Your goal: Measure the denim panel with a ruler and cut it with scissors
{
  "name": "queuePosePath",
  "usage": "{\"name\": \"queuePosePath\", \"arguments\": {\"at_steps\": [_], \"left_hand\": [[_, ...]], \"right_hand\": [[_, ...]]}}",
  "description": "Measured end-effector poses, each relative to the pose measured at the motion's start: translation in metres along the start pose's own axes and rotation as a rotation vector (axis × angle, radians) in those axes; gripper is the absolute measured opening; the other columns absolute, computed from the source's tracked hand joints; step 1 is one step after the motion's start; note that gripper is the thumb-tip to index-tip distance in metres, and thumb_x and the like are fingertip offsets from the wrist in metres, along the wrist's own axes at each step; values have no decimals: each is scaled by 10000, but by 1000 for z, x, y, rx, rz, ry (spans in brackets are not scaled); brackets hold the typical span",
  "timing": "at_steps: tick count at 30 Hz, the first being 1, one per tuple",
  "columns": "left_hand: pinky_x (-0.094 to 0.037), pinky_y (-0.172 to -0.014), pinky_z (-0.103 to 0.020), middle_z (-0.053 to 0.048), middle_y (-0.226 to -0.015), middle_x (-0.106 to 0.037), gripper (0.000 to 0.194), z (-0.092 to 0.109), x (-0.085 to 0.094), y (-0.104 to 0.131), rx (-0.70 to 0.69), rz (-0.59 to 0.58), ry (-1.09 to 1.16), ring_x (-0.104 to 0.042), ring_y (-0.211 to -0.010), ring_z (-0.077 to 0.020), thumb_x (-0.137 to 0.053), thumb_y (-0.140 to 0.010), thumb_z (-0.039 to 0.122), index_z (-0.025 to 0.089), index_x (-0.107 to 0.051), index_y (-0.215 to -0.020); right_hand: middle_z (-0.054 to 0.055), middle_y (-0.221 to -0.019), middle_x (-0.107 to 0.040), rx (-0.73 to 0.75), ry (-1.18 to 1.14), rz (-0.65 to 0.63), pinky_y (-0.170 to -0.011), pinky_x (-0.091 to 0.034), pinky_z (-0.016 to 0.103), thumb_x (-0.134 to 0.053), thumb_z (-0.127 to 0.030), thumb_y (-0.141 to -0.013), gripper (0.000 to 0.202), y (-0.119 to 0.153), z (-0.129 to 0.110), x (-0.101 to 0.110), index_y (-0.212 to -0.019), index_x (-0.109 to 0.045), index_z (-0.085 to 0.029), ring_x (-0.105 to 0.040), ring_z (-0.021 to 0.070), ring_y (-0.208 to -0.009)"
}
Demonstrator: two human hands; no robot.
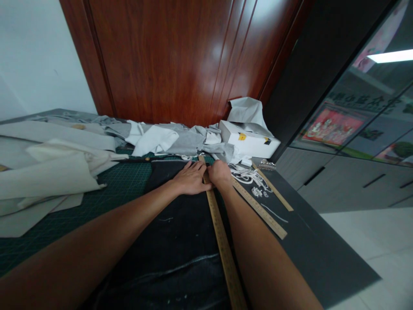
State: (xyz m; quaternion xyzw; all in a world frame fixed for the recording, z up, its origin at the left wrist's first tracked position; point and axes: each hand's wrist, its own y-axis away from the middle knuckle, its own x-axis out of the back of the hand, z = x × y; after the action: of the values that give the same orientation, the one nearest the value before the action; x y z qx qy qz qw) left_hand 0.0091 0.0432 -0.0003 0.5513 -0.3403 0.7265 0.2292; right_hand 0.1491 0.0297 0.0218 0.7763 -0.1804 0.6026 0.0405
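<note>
Black fabric (180, 228) with pale chalk-like lines and specks lies spread before me. Along its right part runs a long wooden ruler (222, 241), its far end just past my hands. My left hand (191, 177) lies flat across the fabric, fingers stretched forward, fingertips and thumb on the ruler. Close beside it, my right hand (220, 173) is closed in a pinch at the ruler's right edge. Whatever sits between its fingers is hidden.
A green cutting mat (129, 189) lies under the fabric. Cream cloth pieces (48, 172) are heaped left, grey and white scraps (155, 137) along the back. A white box (248, 140), white cords (247, 175) and two more wooden rulers (261, 209) (274, 187) lie right. The dark table's edge (348, 245) ends there.
</note>
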Motion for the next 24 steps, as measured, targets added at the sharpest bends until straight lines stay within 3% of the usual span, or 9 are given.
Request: {"name": "queuePosePath", "arguments": {"at_steps": [24], "left_hand": [[-183, -1291, -572, -218, -1482, -550, 641, 4, 2, -1, 5, -3, 9, -474, -1454, -352, -556, -884, 555, 120, -528, -1354]], "right_hand": [[106, -1295, -709, 8, 0, 18, -923, -617, 473, -690, -335, -1037, 283, 2, 2, 0, -1272, -687, -177, -723, 267, -1088]]}}
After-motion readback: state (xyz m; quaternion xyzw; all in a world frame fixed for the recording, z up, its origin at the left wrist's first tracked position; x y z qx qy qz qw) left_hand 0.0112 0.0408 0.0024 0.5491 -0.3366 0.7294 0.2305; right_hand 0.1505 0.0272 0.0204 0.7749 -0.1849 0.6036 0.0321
